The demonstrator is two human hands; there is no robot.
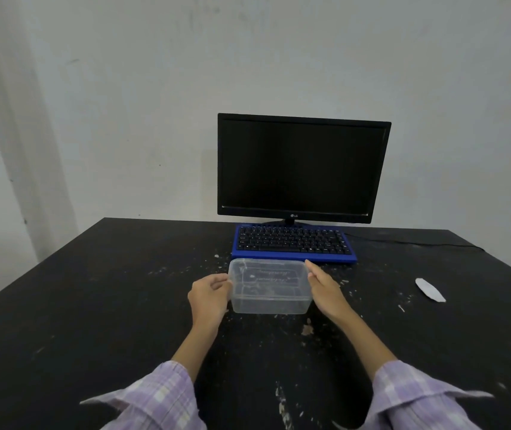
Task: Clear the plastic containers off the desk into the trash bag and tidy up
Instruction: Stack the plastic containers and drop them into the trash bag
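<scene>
A clear rectangular plastic container [269, 287] stands on the black desk [93, 305], just in front of the keyboard. It looks empty apart from some smears inside. My left hand [209, 294] grips its left end with curled fingers. My right hand [325, 288] presses flat against its right end, fingers straight and pointing away from me. No trash bag is in view.
A blue-framed keyboard [294, 242] lies right behind the container, under a dark monitor [302, 167] at the wall. A cable [418, 243] runs right from it. A crumpled white scrap [430, 290] lies at the right. Crumbs and pale marks speckle the desk.
</scene>
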